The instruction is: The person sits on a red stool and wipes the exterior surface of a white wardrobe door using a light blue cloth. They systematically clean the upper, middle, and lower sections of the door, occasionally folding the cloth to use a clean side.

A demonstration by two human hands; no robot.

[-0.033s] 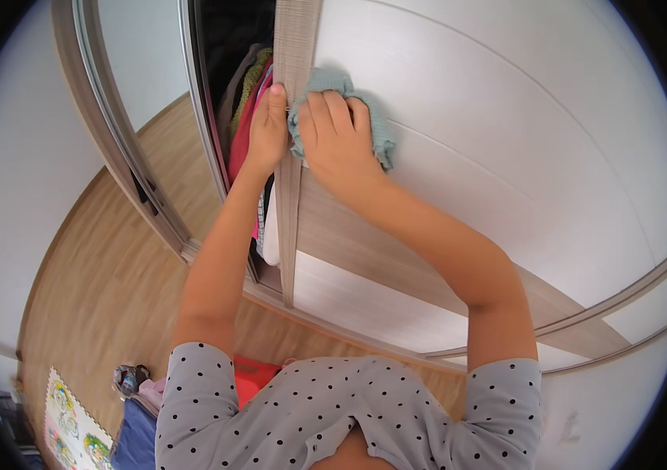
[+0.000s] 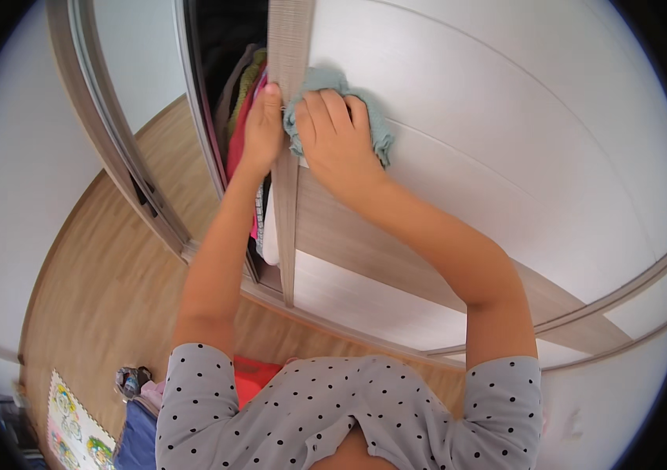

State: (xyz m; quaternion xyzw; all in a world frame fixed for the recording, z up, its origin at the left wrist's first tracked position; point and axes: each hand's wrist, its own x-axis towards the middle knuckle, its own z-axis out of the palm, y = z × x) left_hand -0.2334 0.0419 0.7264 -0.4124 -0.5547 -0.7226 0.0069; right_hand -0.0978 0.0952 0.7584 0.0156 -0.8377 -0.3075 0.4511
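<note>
A crumpled grey-green cloth is under my right hand, whose bent fingers press it against the white panel of a sliding wardrobe door. The cloth lies beside the wood-grain edge strip of that door. At the strip's left side, my left hand is closed on the door edge, thumb up, its other fingers mostly hidden. Just beyond it, hanging clothes in red, pink, olive and other colours show through the wardrobe gap.
Left of the gap stands a mirrored door in a metal frame. Below run the wardrobe's bottom track and a wooden floor. A patterned play mat, a dark blue cloth item and a red item lie at lower left.
The door edge, both hands and the cloth appear very slightly further left in the picture. Both grips look the same.
</note>
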